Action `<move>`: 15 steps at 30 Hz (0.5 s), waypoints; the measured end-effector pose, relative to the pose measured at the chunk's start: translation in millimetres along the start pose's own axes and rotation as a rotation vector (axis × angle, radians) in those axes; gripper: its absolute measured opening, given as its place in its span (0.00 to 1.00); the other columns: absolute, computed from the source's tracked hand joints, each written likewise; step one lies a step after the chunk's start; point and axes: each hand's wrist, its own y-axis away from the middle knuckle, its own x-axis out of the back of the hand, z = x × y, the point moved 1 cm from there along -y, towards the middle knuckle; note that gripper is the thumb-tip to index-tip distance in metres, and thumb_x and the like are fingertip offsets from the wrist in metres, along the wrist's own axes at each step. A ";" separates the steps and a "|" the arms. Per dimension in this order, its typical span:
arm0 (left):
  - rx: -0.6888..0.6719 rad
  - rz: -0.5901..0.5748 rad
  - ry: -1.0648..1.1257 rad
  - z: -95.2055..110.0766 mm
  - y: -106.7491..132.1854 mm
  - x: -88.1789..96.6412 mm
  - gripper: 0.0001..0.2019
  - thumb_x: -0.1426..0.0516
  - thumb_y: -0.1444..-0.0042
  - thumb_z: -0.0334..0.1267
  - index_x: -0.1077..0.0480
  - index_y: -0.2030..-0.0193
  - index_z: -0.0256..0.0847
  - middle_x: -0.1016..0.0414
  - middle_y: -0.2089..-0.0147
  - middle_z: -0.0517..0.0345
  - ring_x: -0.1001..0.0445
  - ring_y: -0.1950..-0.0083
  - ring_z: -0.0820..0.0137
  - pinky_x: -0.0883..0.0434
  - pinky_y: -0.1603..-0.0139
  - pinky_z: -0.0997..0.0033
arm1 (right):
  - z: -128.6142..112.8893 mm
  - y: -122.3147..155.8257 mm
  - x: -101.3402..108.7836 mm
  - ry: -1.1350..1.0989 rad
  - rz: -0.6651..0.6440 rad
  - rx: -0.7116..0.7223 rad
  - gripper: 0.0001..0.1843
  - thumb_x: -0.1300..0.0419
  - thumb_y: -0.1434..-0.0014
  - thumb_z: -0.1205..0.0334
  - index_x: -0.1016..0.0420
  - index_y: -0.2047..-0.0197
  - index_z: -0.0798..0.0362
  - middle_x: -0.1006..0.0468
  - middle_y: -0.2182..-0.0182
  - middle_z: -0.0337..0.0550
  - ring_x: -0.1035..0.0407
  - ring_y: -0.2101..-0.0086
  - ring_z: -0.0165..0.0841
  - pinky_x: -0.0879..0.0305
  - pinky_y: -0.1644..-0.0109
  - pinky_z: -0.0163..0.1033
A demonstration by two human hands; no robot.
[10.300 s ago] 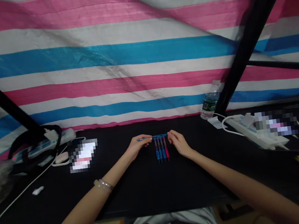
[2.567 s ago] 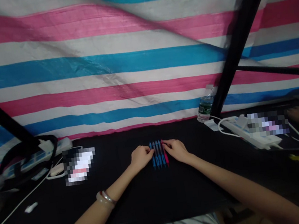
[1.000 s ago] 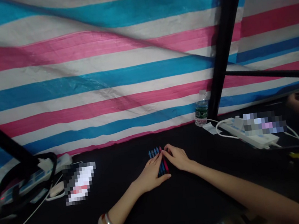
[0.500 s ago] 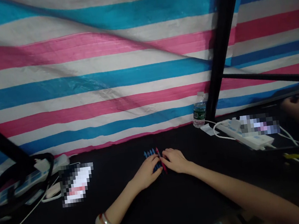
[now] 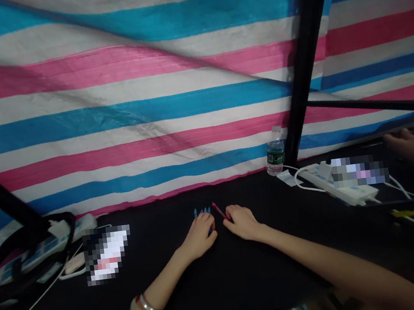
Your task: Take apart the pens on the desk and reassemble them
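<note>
Blue pens [image 5: 202, 212] lie side by side under the left hand's [image 5: 201, 235] closed-up fingers, seemingly pinned to the black tabletop [image 5: 245, 281]. A red pen [image 5: 219, 211] slants just beside them, its lower end at the right hand's [image 5: 242, 222] fingertips, grip unclear.

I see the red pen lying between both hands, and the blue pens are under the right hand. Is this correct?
No: the blue pens lie under the left hand, not the right hand; the head view shows this. The rest is right.
</note>
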 end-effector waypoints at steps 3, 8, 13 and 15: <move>0.006 0.007 -0.003 0.4 1.0 1.5 0.03 0.50 0.50 0.29 0.40 0.69 0.41 0.35 0.62 0.56 0.36 0.57 0.65 0.37 0.55 0.62 | 8.1 -3.5 -2.7 -0.175 0.086 -0.112 0.11 0.58 0.38 0.60 0.37 0.64 0.53 0.29 0.72 0.40 0.33 0.70 0.31 0.46 0.67 0.35; 0.029 0.045 -0.012 -0.2 1.4 0.6 0.06 0.51 0.46 0.32 0.38 0.61 0.41 0.33 0.60 0.55 0.35 0.55 0.64 0.37 0.54 0.61 | 21.5 -9.1 -7.7 -0.430 0.213 -0.213 0.13 0.62 0.37 0.57 0.41 0.58 0.51 0.30 0.73 0.37 0.33 0.72 0.31 0.45 0.69 0.33; 0.066 0.081 -0.003 -5.2 1.8 -1.7 0.10 0.52 0.43 0.36 0.38 0.55 0.42 0.31 0.57 0.53 0.33 0.53 0.64 0.37 0.52 0.59 | 25.9 -11.1 -10.3 -0.591 0.330 -0.159 0.15 0.60 0.38 0.55 0.37 0.58 0.51 0.29 0.70 0.39 0.34 0.70 0.31 0.41 0.66 0.34; 0.074 0.091 0.014 -5.4 1.9 -2.0 0.12 0.52 0.43 0.37 0.39 0.52 0.41 0.32 0.54 0.52 0.34 0.51 0.63 0.38 0.50 0.59 | 25.6 -11.6 -10.4 -0.629 0.336 -0.130 0.16 0.59 0.39 0.55 0.35 0.59 0.52 0.29 0.69 0.40 0.34 0.69 0.32 0.40 0.64 0.34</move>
